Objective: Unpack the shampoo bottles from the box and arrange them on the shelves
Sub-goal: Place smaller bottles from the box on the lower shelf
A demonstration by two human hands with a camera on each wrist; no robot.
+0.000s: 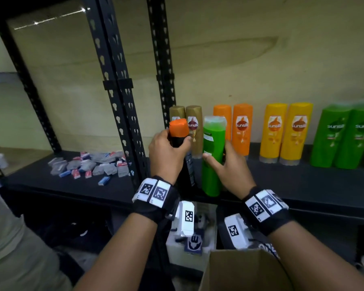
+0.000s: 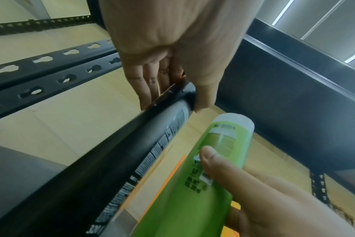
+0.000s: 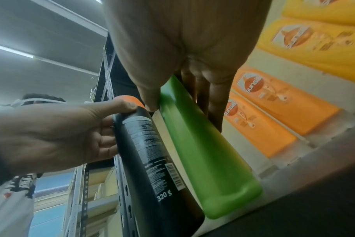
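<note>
Fingers (image 1: 178,143) gripping bottle (image 1: 178,131), black shelf (image 1: 303,179), possibly beige wall (image 1: 261,59)

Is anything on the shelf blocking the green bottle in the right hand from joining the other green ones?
Not directly. The green bottle in the right hand is held at the shelf's front edge. Orange and yellow bottles line the back; the strip before them toward the green pair looks bare.

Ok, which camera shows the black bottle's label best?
Right wrist: the black bottle shows its printed back label and "320 g". Left wrist shows the label skewed and blurred; in the head view the left hand covers most of the bottle.
</note>
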